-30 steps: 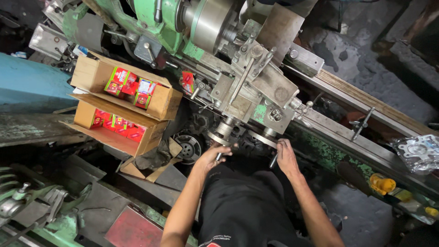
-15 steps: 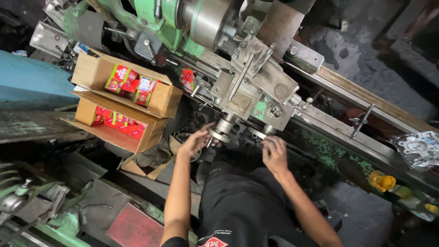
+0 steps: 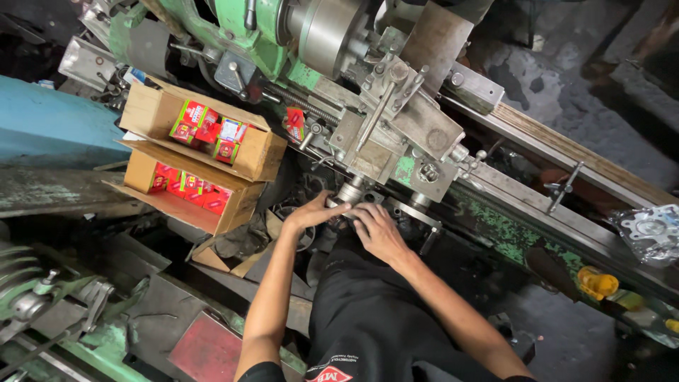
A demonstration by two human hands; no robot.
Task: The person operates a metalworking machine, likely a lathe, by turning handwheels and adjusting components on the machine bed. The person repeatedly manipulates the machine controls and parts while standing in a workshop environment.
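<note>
- Sprawling across the upper frame: a grimy green metal lathe (image 3: 297,42) in a dark workshop.
- Curling the left hand (image 3: 316,211) around a grey steel handwheel (image 3: 349,192) at frame centre.
- Resting the right hand (image 3: 380,232) just beside it, fingers bent; grip impossible to tell.
- Sitting at left: open brown cardboard boxes (image 3: 201,152) of small red packets.

A: Two open cardboard boxes (image 3: 244,152) stacked at left, small red-and-green packets (image 3: 209,131) inside.

B: One more red packet (image 3: 295,124) stands just beside them on the machine; clear plastic bag (image 3: 647,233) far right.
</note>
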